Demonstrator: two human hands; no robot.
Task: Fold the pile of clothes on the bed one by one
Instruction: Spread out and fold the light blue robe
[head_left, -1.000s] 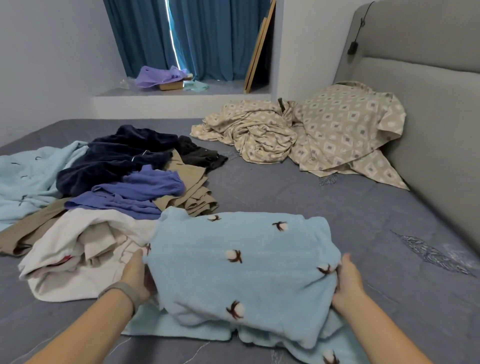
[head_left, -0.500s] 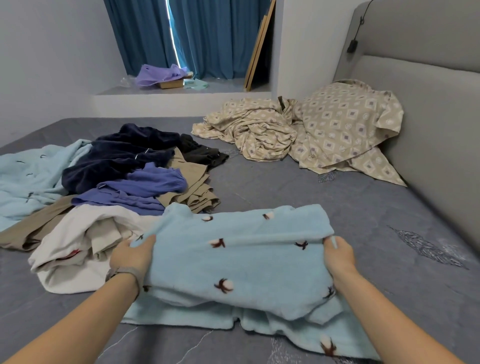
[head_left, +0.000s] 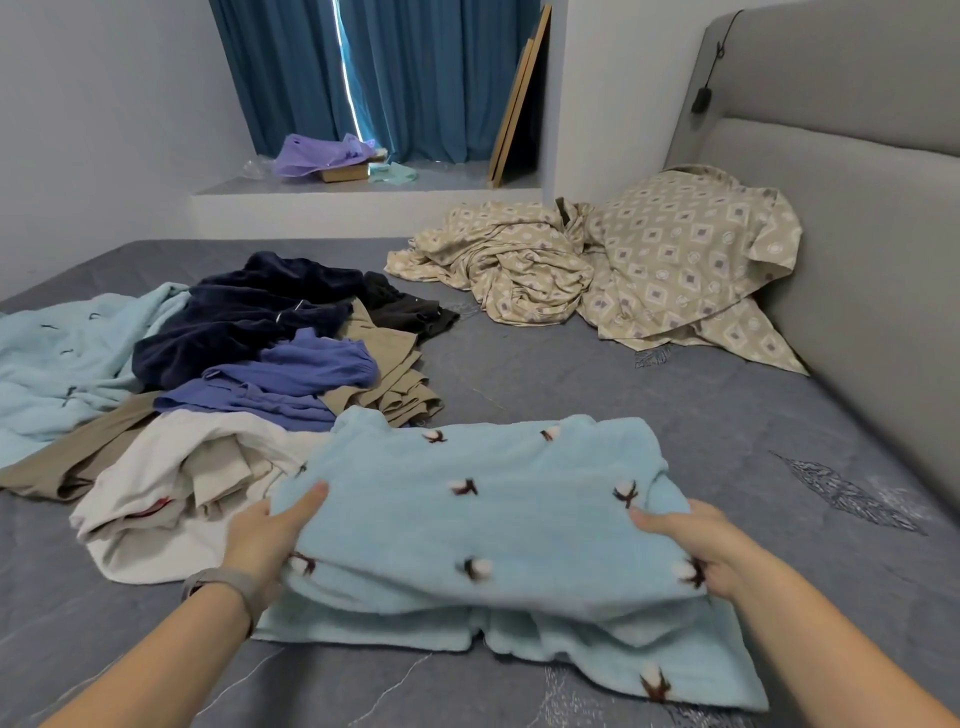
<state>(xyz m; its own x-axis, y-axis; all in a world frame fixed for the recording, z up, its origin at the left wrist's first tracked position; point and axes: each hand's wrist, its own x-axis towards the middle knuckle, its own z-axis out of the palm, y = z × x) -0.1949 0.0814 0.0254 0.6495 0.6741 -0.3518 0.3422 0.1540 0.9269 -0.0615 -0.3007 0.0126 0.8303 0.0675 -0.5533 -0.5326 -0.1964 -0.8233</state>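
Both hands gripped the fleecy lt-blue garment (head_left: 483, 514) at its side edges: left hand (head_left: 267, 540) w/ thumb on top, right hand (head_left: 691, 545) likewise. It lay folded near-centre on the grey bed (head_left: 597, 395); rumpled clothes pile (head_left: 244, 364) left, bare mattress right.

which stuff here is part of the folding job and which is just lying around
Part of the job:
- light blue fleece garment with cotton-flower print, gripped by left hand and right hand
- unfolded pile: navy velvet garment, purple-blue shirt, khaki trousers, white garment

Lying about:
- beige diamond-patterned bedding
- purple bag on the window ledge
- wooden boards
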